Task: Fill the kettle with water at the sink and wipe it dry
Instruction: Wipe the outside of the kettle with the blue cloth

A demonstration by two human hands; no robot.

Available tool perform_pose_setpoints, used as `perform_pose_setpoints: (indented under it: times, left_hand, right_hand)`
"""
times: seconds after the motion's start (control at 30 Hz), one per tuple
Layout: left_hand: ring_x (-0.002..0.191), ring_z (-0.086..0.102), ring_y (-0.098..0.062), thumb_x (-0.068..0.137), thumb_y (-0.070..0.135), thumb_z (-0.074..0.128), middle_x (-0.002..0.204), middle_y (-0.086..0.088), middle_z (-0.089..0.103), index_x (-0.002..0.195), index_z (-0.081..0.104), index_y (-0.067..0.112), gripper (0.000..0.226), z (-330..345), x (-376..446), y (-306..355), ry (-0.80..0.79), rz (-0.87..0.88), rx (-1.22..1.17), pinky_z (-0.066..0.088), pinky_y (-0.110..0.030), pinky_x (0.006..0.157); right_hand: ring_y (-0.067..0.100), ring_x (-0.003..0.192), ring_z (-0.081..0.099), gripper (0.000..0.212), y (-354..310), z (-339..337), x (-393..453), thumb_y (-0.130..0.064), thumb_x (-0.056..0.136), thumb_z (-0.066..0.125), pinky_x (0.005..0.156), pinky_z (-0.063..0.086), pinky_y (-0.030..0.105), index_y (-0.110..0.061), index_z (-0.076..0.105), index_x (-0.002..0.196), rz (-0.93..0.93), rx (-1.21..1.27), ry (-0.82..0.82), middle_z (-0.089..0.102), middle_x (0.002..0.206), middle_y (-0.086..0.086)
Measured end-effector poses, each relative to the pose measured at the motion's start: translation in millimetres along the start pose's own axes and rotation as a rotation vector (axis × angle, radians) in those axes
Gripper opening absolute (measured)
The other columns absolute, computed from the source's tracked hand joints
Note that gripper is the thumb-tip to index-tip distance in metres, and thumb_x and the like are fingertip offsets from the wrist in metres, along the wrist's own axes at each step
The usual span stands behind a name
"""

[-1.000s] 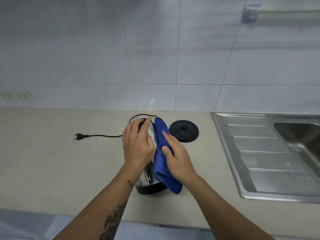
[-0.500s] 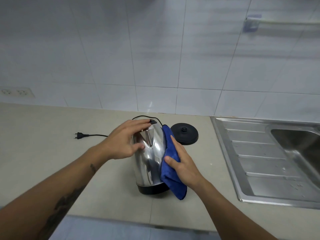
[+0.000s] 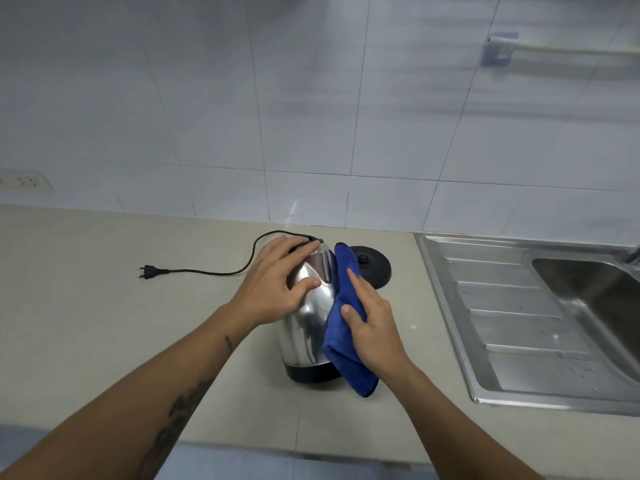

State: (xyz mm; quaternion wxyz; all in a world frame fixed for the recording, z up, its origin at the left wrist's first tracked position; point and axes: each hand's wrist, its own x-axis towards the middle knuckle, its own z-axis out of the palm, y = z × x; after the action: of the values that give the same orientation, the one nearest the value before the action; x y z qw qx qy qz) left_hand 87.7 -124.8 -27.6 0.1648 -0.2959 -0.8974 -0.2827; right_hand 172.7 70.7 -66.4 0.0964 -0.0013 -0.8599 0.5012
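Head view: steel kettle (image 3: 309, 318) stands mid-countertop (image 3: 86, 306), toward its back edge. Left hand (image 3: 273, 289) spreads over its top; right hand (image 3: 372, 323) presses a blue cloth (image 3: 341, 296) flat. Probably water-heavy and slippery; brace the lid.

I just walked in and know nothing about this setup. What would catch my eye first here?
Probably the shiny steel kettle standing on the beige counter, with a bright blue cloth pressed against its side by the right hand while the left hand steadies its top. Just behind it sits the round black kettle base, its plug lying unplugged to the left, and a steel sink on the right.
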Motion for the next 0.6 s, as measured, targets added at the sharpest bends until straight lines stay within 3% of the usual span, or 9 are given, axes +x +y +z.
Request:
perform_pose_setpoints:
  times: [0.13, 0.2, 0.3, 0.37, 0.5, 0.6]
  left_hand:
    - [0.139, 0.032, -0.022, 0.092, 0.056, 0.040, 0.147, 0.008, 0.042, 0.147, 0.040, 0.031, 0.060, 8, 2, 8, 0.014, -0.047, 0.116, 0.028, -0.042, 0.116]
    - [0.137, 0.031, -0.023, 0.091, 0.052, 0.035, 0.150, 0.007, 0.038, 0.148, 0.037, 0.032, 0.060, 3, 4, 12, -0.022, -0.026, 0.144, 0.028, -0.043, 0.115]
    - [0.136, 0.027, -0.025, 0.087, 0.048, 0.039, 0.156, 0.005, 0.023, 0.148, 0.033, 0.042, 0.062, -10, 8, 10, -0.129, -0.035, 0.103, 0.028, -0.044, 0.115]
    - [0.137, 0.022, -0.024, 0.085, 0.050, 0.046, 0.158, 0.005, 0.014, 0.146, 0.029, 0.051, 0.063, -18, 12, 2, -0.208, -0.049, 0.065, 0.026, -0.043, 0.115]
    - [0.121, 0.027, -0.015, 0.080, 0.057, 0.059, 0.148, 0.013, 0.034, 0.146, 0.030, 0.052, 0.072, -26, 15, -9, -0.215, -0.007, 0.031, 0.032, -0.042, 0.112]
    - [0.123, 0.030, -0.014, 0.076, 0.056, 0.065, 0.142, 0.016, 0.042, 0.144, 0.038, 0.045, 0.074, -17, 12, -7, -0.110, 0.018, -0.004, 0.030, -0.043, 0.112]
  right_hand:
    - [0.014, 0.148, 0.035, 0.059, -6, -13, 11, -0.008, 0.100, 0.051, 0.123, 0.028, 0.037, -0.032, 0.041, 0.152, 0.084, 0.066, -0.021, 0.040, 0.159, -0.005]
    - [0.014, 0.148, 0.032, 0.058, -7, -11, 11, -0.016, 0.098, 0.051, 0.124, 0.026, 0.039, -0.032, 0.041, 0.153, 0.035, 0.011, -0.008, 0.038, 0.161, -0.006]
    - [0.008, 0.141, 0.028, 0.059, -3, -6, 5, -0.026, 0.100, 0.049, 0.120, 0.021, 0.027, -0.035, 0.033, 0.156, 0.018, -0.067, -0.010, 0.029, 0.159, -0.017]
    - [0.009, 0.142, 0.029, 0.059, 0, -5, 3, -0.028, 0.100, 0.047, 0.119, 0.021, 0.028, -0.036, 0.032, 0.157, 0.028, -0.061, 0.001, 0.030, 0.161, -0.016]
    - [0.012, 0.144, 0.035, 0.061, 4, -7, 6, -0.034, 0.093, 0.043, 0.122, 0.028, 0.038, -0.037, 0.037, 0.154, 0.053, -0.014, 0.010, 0.040, 0.157, -0.015]
    - [0.011, 0.137, 0.046, 0.056, 6, -15, 10, -0.023, 0.096, 0.046, 0.119, 0.036, 0.038, -0.028, 0.044, 0.152, 0.089, 0.059, 0.032, 0.051, 0.150, -0.009]
